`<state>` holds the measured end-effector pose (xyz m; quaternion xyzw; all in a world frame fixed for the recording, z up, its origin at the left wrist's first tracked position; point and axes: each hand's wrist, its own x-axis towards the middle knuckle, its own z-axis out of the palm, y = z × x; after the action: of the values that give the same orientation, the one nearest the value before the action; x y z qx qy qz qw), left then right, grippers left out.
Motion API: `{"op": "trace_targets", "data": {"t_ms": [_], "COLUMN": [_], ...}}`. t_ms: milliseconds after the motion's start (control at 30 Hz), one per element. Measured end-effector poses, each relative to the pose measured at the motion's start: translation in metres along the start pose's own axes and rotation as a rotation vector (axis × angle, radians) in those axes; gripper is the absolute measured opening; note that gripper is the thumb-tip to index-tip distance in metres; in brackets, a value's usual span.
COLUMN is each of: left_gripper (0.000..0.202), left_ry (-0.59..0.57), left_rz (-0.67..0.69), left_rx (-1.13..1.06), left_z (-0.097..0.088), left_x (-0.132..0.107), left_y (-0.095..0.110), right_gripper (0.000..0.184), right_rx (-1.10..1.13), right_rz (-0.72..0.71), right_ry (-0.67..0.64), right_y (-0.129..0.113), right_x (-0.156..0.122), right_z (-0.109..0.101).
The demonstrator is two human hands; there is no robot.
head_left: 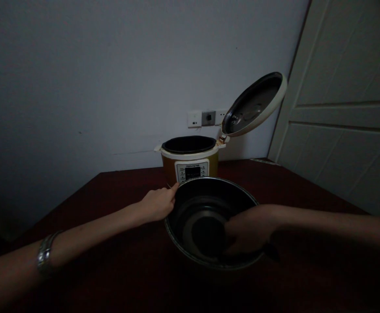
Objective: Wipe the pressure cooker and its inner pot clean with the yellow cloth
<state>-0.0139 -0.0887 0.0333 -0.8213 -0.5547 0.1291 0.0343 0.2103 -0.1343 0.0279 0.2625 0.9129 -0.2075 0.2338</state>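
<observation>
Left hand (pixel 157 205), fingers pressed together, placed against the left rim of a black inner pot (pixel 183 217); right hand (pixel 248 230), shape unclear in shadow, lowered inside and nearer the pot's centre; rice cooker (pixel 190 167), lid raised, just behind the pot.

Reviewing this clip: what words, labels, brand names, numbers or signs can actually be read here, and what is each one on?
Electric cooker's control panel: a top line of print and small button labels, all too small and blurred to read.
Wall socket plate: nothing readable.
</observation>
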Motion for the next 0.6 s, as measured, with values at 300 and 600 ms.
{"op": "trace_targets", "data": {"t_ms": [300,600], "left_gripper": [0.058,0.056], "left_ry": [-0.025,-0.006], "left_rz": [0.045,0.065], "left_rx": [-0.049,-0.044], "left_z": [-0.001,-0.002], "left_x": [0.0,-0.001], "left_y": [-0.002,-0.002], "right_gripper": [0.019,0.021], "right_rx": [-0.727,-0.992], "right_rz": [0.218,-0.177], "right_ry": [0.619,0.78], "right_y": [0.065,0.065], "right_x": [0.038,0.082], "right_z": [-0.014,-0.019]}}
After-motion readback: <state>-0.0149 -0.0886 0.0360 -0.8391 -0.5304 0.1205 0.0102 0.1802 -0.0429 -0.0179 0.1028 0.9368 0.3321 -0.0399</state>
